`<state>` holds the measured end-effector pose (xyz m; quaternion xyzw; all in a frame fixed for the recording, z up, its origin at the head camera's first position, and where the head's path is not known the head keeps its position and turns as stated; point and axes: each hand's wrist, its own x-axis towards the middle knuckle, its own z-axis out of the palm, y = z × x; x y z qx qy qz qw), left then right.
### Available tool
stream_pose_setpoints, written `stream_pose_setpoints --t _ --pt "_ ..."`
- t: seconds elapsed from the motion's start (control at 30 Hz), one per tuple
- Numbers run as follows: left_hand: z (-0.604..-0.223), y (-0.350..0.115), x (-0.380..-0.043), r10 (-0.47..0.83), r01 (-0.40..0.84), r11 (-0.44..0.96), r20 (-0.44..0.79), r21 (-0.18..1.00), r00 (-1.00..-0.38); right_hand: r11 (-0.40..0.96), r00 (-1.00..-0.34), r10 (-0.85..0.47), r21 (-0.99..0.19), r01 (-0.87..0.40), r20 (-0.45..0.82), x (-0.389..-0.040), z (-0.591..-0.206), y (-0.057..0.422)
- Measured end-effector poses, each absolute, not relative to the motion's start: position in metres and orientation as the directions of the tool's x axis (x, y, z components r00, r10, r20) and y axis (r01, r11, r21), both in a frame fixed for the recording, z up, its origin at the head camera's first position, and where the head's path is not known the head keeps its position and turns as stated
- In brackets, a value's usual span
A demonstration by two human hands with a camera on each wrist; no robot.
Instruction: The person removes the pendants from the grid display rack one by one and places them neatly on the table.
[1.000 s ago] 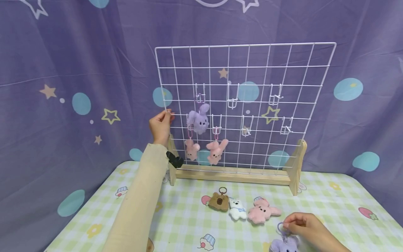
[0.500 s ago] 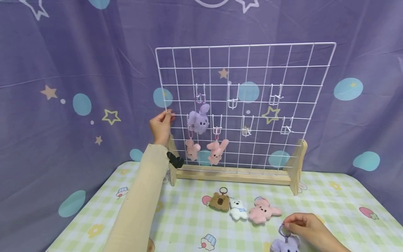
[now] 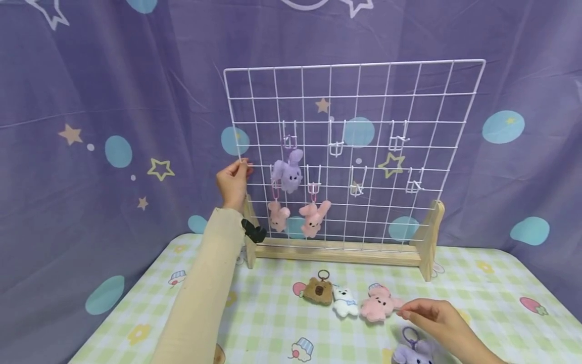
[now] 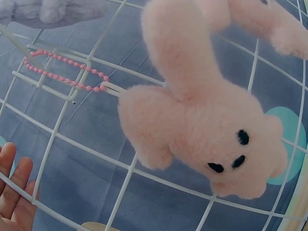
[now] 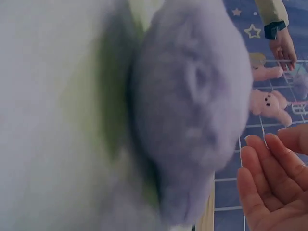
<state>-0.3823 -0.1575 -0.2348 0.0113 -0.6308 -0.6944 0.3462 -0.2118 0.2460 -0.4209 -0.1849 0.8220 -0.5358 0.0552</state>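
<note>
At the left side of the white wire grid rack (image 3: 344, 96), my left hand (image 3: 233, 184) grips the outer wire between thumb and fingers; its fingertips (image 4: 21, 185) show behind the mesh in the left wrist view. Low at the right, my right hand (image 3: 434, 321) has loosely bent fingers with nothing seen between them. Its fingertips overlap the ear end of a pink plush keychain (image 3: 378, 304) lying on the table. Just below that hand lies a purple plush bunny keychain (image 3: 413, 353) with its purple ring (image 3: 410, 334) sticking up; it looms large in the right wrist view.
A purple bunny (image 3: 289, 174) and two pink bunnies, one on the left (image 3: 278, 216) and one further right (image 3: 313, 218), hang from rack hooks. Several other hooks (image 3: 336, 148) hold nothing. A brown bear keychain (image 3: 318, 291) and white bear plush (image 3: 345, 302) lie on the checked tablecloth (image 3: 254, 313).
My right hand has let go of the purple bunny's ring and shifted up and slightly left, to the pink plush's ear. My left hand stays on the rack.
</note>
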Motion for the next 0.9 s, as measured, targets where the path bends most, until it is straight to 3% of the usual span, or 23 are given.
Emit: stream_pose_setpoints --t 0.2,0.43,0.67,0.9 --pt "-0.236 -0.157 -0.384 -0.492 0.477 0.02 0.425 0.878 -0.76 0.337 -0.92 -0.359 -0.899 -0.281 0.154 -0.214 -0.413 0.228" --pt "-0.235 -0.158 -0.385 -0.49 0.468 0.0 0.408 0.884 -0.77 0.278 -0.854 -0.394 -0.842 -0.462 0.339 -0.224 -0.404 0.203" --pt "-0.236 -0.16 -0.385 -0.488 0.476 -0.012 0.41 0.879 -0.77 0.273 -0.862 -0.398 -0.857 -0.437 0.312 -0.236 -0.392 0.184" --pt "-0.238 -0.162 -0.388 -0.485 0.484 -0.048 0.404 0.874 -0.776 0.278 -0.837 -0.398 -0.82 -0.5 0.375 -0.242 -0.376 0.171"
